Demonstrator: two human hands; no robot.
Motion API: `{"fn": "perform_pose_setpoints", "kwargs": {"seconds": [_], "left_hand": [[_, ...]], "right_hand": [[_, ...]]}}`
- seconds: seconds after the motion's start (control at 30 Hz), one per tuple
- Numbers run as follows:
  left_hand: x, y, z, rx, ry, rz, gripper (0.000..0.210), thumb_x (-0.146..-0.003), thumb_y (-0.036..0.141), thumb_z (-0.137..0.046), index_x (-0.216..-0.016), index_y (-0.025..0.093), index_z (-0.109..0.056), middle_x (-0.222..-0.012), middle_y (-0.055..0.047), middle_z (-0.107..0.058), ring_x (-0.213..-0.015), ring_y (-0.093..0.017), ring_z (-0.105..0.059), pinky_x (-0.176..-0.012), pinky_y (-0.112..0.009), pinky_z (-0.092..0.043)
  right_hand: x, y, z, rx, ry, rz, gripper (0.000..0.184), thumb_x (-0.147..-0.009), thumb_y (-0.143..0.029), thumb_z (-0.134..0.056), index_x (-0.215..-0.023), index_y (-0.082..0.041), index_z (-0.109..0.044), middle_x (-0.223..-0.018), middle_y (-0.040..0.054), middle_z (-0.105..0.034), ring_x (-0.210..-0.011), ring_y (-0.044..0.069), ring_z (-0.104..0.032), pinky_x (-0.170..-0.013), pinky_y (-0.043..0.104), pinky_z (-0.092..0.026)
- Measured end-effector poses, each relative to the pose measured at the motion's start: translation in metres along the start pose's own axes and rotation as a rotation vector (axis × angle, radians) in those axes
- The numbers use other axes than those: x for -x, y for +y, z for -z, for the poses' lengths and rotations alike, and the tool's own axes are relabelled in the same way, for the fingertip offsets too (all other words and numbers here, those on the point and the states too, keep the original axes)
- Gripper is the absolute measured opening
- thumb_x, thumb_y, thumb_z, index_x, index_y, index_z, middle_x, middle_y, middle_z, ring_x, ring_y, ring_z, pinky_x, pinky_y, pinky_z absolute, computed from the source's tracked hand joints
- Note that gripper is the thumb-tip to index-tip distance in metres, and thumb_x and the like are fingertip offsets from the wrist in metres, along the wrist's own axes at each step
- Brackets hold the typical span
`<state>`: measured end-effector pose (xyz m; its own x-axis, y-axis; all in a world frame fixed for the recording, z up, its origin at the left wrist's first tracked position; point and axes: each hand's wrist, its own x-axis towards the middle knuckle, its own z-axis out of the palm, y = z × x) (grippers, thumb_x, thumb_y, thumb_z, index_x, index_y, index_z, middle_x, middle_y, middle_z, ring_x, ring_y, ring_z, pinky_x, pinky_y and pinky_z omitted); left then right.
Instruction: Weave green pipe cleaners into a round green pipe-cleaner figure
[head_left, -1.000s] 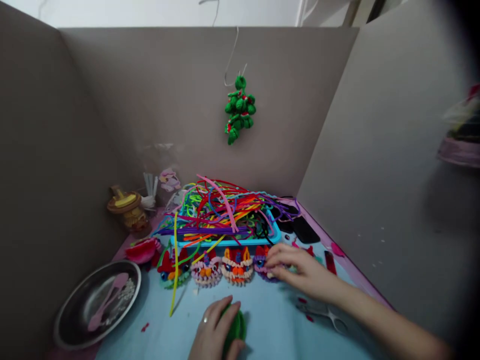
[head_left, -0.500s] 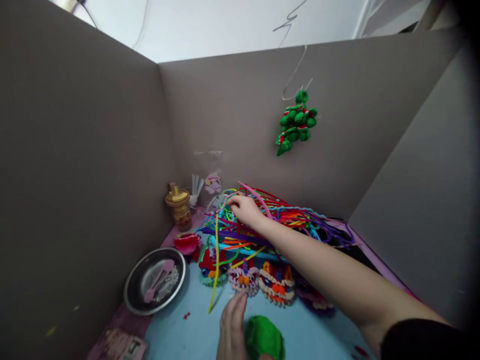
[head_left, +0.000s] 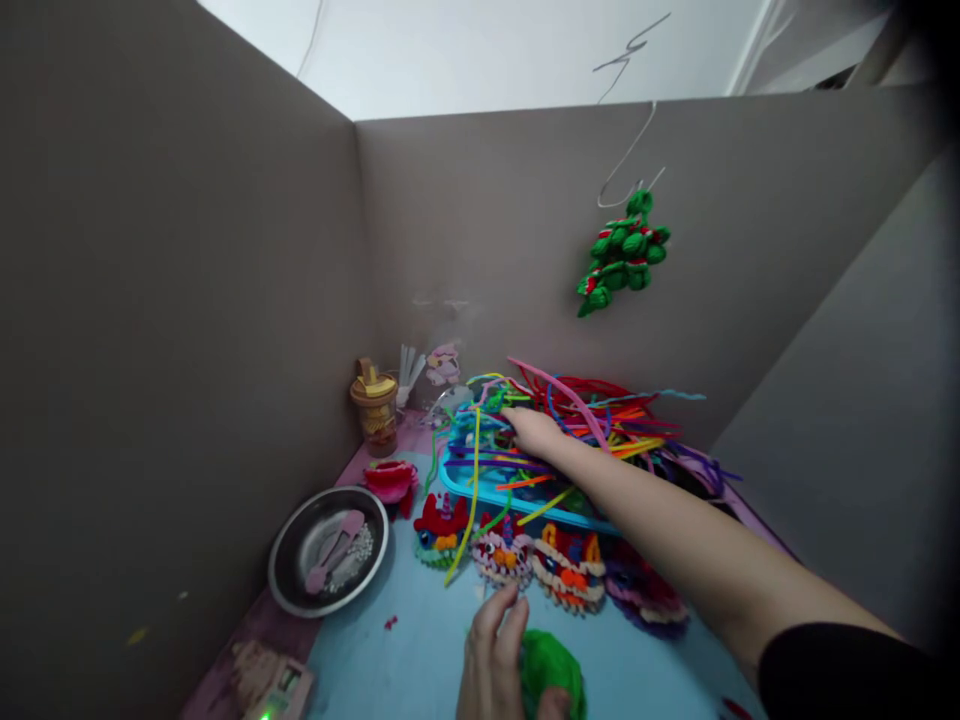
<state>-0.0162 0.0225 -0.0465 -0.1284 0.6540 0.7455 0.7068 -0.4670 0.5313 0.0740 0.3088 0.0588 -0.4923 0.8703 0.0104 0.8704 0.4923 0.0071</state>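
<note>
My left hand (head_left: 491, 660) is low in the middle of the head view, its fingers and thumb around a rounded green fuzzy piece (head_left: 551, 670). My right hand (head_left: 536, 432) reaches over a blue tray (head_left: 517, 502) heaped with coloured pipe cleaners (head_left: 600, 430). Its fingers are bent together, and their tips are hidden among the stems, so what they pinch cannot be made out. A yellow pipe cleaner (head_left: 475, 490) hangs over the tray's front edge. In front of the tray sit several fuzzy animal-face pieces (head_left: 504, 555), nearest to my left hand.
At left is a metal bowl (head_left: 281, 565) with a pink scoop (head_left: 337, 550) and small white bits. Behind it stand a pink-red fuzzy piece (head_left: 390, 480) and a brown lidded cup (head_left: 375, 415). A green fuzzy ornament (head_left: 626, 250) hangs against the grey partition (head_left: 480, 220).
My right hand has lowered a little into the pipe cleaners, and the heap has shifted, showing more of the blue tray. My left hand keeps the green piece. The view has turned slightly left.
</note>
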Motion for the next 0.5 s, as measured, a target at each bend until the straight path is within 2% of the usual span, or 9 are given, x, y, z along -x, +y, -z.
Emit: {"fn": "perform_pose_setpoints", "kwargs": {"seconds": [0.1,0.17,0.33,0.4,0.5], "left_hand": [[-0.001,0.001,0.001,0.014,-0.053,0.015,0.046,-0.087,0.04,-0.039,-0.128,0.018,-0.037,-0.118,-0.017,-0.051,-0.111,-0.025,-0.05,-0.086,-0.039,-0.047],[0.0,0.002,0.002,0.021,-0.089,0.037,0.044,-0.087,0.037,-0.04,-0.126,0.019,-0.039,-0.119,-0.017,-0.051,-0.112,-0.025,-0.05,-0.086,-0.04,-0.047],[-0.002,0.003,0.004,0.027,-0.15,0.056,0.038,-0.085,0.033,-0.043,-0.121,0.02,-0.045,-0.119,-0.015,-0.052,-0.11,-0.024,-0.052,-0.084,-0.038,-0.048],[-0.002,0.005,0.003,0.02,-0.146,0.043,0.036,-0.086,0.035,-0.042,-0.118,0.02,-0.048,-0.117,-0.014,-0.054,-0.105,-0.023,-0.055,-0.081,-0.036,-0.05],[-0.003,0.009,0.0,-0.008,-0.118,0.004,0.034,-0.087,0.039,-0.039,-0.112,0.021,-0.052,-0.109,-0.014,-0.058,-0.097,-0.022,-0.059,-0.077,-0.034,-0.051]], "right_hand": [[0.0,0.014,0.01,-0.006,0.074,-0.035,0.046,-0.079,-0.016,-0.048,-0.124,-0.016,-0.041,-0.121,0.0164,-0.05,-0.11,0.026,-0.05,-0.085,0.034,-0.04],[0.002,0.016,0.009,-0.016,0.082,-0.011,0.047,-0.079,-0.02,-0.052,-0.124,-0.015,-0.042,-0.122,0.0167,-0.049,-0.112,0.026,-0.048,-0.088,0.033,-0.039],[0.01,0.015,-0.002,-0.203,0.081,0.244,0.059,-0.068,-0.029,-0.066,-0.122,-0.014,-0.047,-0.121,0.0142,-0.05,-0.115,0.026,-0.043,-0.094,0.035,-0.036],[0.012,0.012,0.001,-0.292,0.173,0.289,0.053,-0.068,-0.022,-0.063,-0.119,-0.013,-0.049,-0.118,0.0131,-0.052,-0.112,0.025,-0.045,-0.093,0.035,-0.037],[0.011,-0.01,0.018,-0.359,0.424,0.27,0.033,-0.073,-0.008,-0.047,-0.105,-0.013,-0.055,-0.104,0.0107,-0.059,-0.1,0.02,-0.052,-0.088,0.033,-0.04]]}}
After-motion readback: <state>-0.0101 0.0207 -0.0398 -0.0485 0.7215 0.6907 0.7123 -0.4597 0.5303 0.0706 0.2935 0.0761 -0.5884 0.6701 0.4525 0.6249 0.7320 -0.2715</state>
